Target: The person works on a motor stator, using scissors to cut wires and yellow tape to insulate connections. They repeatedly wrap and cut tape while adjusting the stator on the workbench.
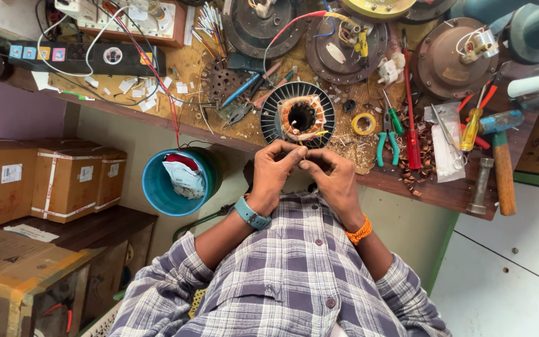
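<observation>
A round fan-motor stator point(301, 115) with copper windings and a black rim lies on the wooden workbench point(444, 190), close to its near edge. My left hand point(274, 173), with a teal watch on the wrist, and my right hand point(333, 180), with an orange thread on the wrist, meet just below the stator. The fingertips of both hands pinch a thin wire lead point(301, 147) that comes off the stator's near rim. My knuckles hide most of the wire.
Green-handled pliers point(387, 142), a red screwdriver point(413, 140), a yellow tape roll point(364, 123) and a hammer point(503, 175) lie to the right. Motor housings point(453, 56) and a power strip point(88, 57) sit at the back. A teal bucket point(157, 187) and cardboard boxes point(63, 181) stand left.
</observation>
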